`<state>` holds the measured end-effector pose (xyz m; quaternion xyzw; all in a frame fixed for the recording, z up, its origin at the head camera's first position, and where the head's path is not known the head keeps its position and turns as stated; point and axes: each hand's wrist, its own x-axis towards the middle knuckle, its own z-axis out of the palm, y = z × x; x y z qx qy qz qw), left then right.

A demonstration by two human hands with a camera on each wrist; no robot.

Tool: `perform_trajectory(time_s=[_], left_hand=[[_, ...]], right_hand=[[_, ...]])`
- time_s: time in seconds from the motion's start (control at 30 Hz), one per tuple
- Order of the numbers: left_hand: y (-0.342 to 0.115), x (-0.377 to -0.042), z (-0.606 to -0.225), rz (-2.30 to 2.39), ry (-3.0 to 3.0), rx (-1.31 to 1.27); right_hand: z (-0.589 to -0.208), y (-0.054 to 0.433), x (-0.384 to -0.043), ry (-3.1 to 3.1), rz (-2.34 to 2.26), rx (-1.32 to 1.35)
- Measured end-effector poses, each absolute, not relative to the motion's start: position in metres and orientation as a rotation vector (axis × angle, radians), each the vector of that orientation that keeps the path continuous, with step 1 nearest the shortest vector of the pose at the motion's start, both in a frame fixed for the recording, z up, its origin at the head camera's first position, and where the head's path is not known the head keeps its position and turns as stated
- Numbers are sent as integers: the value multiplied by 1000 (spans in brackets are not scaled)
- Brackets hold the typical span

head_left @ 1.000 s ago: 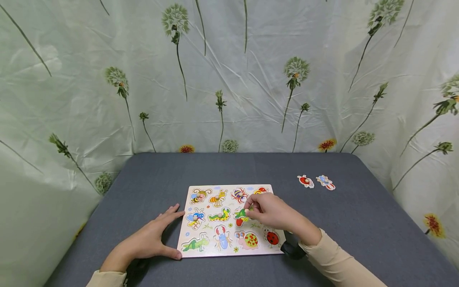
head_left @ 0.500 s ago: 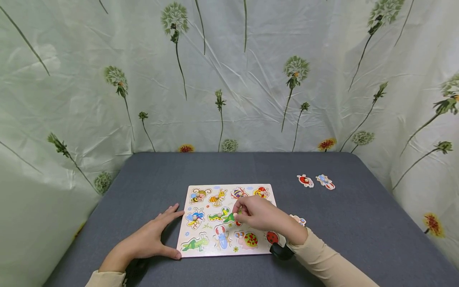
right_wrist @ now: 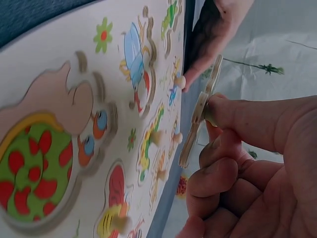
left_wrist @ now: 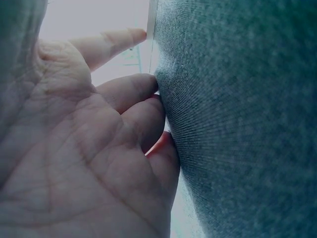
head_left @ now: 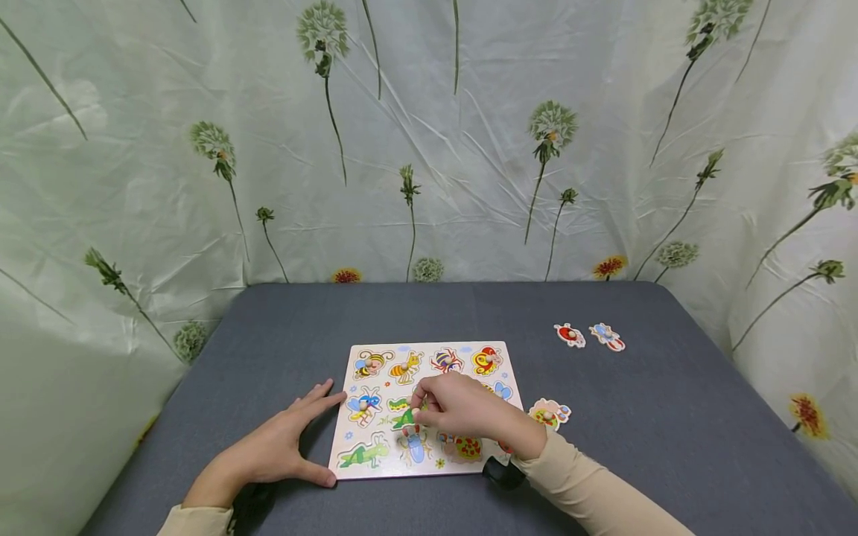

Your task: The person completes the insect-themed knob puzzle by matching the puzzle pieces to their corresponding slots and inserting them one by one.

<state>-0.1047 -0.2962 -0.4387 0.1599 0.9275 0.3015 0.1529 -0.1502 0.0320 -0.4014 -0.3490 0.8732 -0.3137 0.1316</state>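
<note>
In the head view, a wooden peg puzzle board (head_left: 427, 354) with insect pictures lies on the table. My left hand (head_left: 281, 439) rests at its left edge, fingers and thumb spread, touching the side. My right hand (head_left: 456, 408) pinches a green grasshopper piece (head_left: 404, 418) by its knob, above the board near the caterpillar piece (head_left: 398, 404). The right wrist view shows the held piece (right_wrist: 200, 109) edge-on, tilted and apart from the board. Towards the near left corner is the grasshopper recess (head_left: 364, 452). Beside it is the stag beetle recess (head_left: 415, 447).
A snail piece (head_left: 550, 414) lies just right of the board. Farther back on the right are a ladybug piece (head_left: 570, 335) and a blue and red beetle piece (head_left: 607, 337). Several knobbed pieces sit in the board's back rows. A patterned curtain (head_left: 429, 149) hangs behind the table.
My right hand has moved left across the board with the grasshopper piece, uncovering the butterfly piece and the snail piece on the table. The left hand has stayed at the board's edge.
</note>
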Motion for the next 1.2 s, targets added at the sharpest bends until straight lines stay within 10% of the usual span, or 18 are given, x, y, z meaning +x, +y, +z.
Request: perform_trajectory(time_s=[1.2], left_hand=[[-300, -106, -439, 882, 2668, 521]], right_hand=[[-421, -38, -135, 2519, -637, -1093]])
